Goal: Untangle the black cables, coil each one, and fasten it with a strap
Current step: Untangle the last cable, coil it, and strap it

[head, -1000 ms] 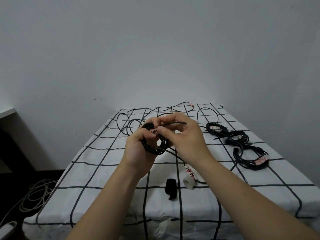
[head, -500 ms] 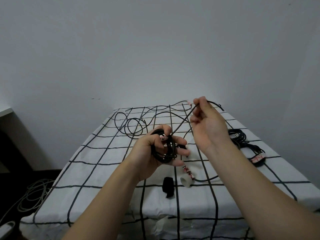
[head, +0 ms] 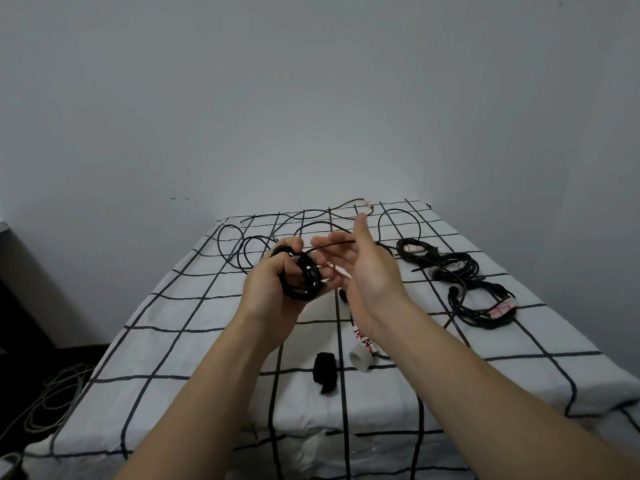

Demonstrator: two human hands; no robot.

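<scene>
coil [head: 305, 283], in L hand [head: 268, 289] (R hand [head: 372, 277] beside)

Ahead of you: plain grey wall [head: 311, 98]. White black-gridded tablecloth [head: 187, 306]. Your left: dark furniture [head: 17, 292], pale cords [head: 52, 400] on floor [head: 14, 372].

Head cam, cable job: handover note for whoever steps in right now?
Left hand grips a part-wound coil.
Right hand is open; the coil's tail runs across its fingers.
Done: coiled bundles with white-and-red bands, on the right of the table.
Loose cable is spread at the far end. A black strap and a white roll lie near the front.
Left: finish winding, strap the coil, then handle whatever cable remains.
</scene>
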